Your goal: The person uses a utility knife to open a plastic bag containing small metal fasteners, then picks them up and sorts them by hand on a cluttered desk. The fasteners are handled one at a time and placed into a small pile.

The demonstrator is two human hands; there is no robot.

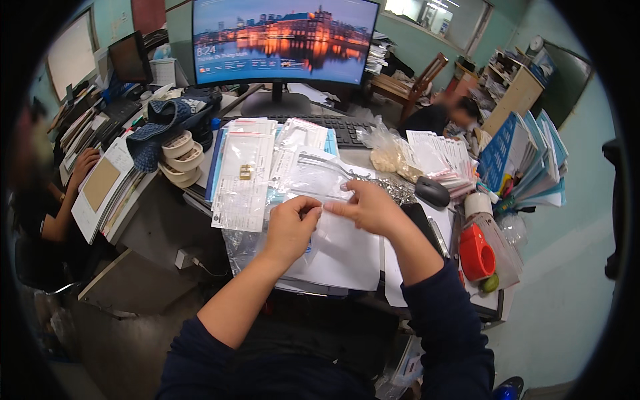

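Left of the small clear plastic zip bag [319, 212]: stacked white tape rolls [180, 159], then flat clear packets with printed labels [241, 180]. Left hand [291, 227] and right hand [371, 208] both pinch the bag's top edge, fingers nearly closed, above white paper sheets [347, 257]. Right of it: black computer mouse [433, 192], red tape dispenser [476, 252].

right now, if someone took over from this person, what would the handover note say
Left hand: pinching the edge of a small clear plastic bag over the white sheets.
Right hand: pinching the same bag from the other side; both hands meet on it.
Nearby: a clear bag with a small gold part lies flat to the left, a pile of small metal pieces sits by the mouse.
Done: at least one bag lies filled.
Left: cannot tell whether the held bag is filled or sealed.
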